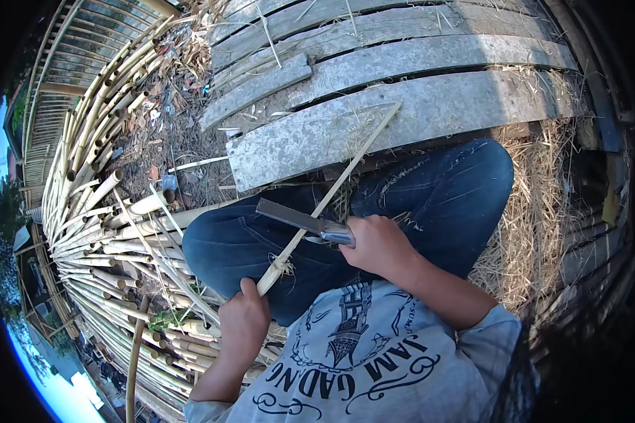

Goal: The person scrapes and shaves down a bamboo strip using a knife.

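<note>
My left hand (244, 317) is closed around the lower end of a long, pale bamboo strip (355, 158). The strip slants up and to the right across my lap, and its far end lies over a wooden plank. My right hand (377, 243) grips the metallic-looking handle of a knife (289, 214). Its broad, dark blade points left and crosses the strip, apparently touching it. Between the blade and my left hand, frayed shavings (281, 266) cling to the strip.
Weathered planks (430, 99) with gaps between them lie in front of my crossed legs (437, 197). Many cut bamboo poles (113, 282) are piled at left. Straw-like shavings (529, 211) cover the right side. A slatted bamboo fence (85, 35) stands at upper left.
</note>
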Demonstrator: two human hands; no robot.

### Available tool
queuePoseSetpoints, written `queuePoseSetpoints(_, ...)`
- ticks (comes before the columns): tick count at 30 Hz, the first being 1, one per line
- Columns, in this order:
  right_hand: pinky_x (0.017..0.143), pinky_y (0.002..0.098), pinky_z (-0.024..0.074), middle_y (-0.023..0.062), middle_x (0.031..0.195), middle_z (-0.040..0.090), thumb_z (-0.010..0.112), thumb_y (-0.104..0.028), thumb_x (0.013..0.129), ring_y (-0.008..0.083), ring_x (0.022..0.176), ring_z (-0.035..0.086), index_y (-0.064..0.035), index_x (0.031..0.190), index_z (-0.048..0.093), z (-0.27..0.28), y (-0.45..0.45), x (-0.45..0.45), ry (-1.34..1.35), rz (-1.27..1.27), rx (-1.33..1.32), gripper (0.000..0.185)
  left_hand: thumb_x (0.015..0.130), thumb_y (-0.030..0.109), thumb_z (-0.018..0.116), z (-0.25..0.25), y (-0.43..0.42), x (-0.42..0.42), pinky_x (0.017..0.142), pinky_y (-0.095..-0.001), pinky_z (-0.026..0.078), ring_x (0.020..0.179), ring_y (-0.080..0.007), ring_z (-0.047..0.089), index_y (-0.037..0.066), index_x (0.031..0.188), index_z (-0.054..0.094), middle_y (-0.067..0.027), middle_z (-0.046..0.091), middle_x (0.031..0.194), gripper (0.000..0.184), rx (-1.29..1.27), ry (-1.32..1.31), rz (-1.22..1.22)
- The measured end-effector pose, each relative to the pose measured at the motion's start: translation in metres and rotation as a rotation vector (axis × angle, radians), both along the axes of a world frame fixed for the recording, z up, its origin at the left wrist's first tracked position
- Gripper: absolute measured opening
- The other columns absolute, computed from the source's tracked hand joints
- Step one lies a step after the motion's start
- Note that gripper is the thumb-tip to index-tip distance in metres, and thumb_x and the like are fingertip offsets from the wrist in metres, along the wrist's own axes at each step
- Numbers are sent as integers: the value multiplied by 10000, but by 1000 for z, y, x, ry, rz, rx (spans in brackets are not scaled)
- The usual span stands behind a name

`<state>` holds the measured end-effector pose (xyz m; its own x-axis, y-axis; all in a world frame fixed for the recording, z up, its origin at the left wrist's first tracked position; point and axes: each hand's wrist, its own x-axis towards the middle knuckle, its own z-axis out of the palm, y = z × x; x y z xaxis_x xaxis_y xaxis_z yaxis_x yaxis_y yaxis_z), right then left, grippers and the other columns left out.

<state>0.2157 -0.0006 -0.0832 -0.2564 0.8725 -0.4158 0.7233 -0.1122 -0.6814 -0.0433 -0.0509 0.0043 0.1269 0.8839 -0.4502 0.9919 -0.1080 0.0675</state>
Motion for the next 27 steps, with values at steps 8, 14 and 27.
queuePoseSetpoints(8, 639, 482, 539, 173, 668, 646, 710, -168, 639, 373, 656, 661, -48, 722, 609, -12, 3, 28, -189, 28, 104, 177, 823, 63, 595, 2, 1, -7, 493, -513, 467, 547, -421, 602, 18, 885, 441, -211, 577, 584, 172, -44, -64, 5)
queuePoseSetpoints(14, 659, 447, 561, 182, 718, 675, 767, -189, 656, 357, 701, 693, -45, 785, 644, -10, 10, 34, -318, 21, 87, 230, 842, 65, 585, 9, 5, -4, 510, -537, 451, 557, -440, 593, 19, 869, 459, -224, 568, 577, 137, -80, -94, 64)
queuePoseSetpoints(27, 693, 466, 563, 211, 741, 678, 709, -213, 702, 380, 708, 689, -27, 782, 668, -4, 10, -13, -122, 32, 43, 207, 883, 95, 568, 7, 3, -8, 490, -526, 452, 539, -449, 582, 23, 891, 465, -225, 555, 559, 126, -85, -72, 44)
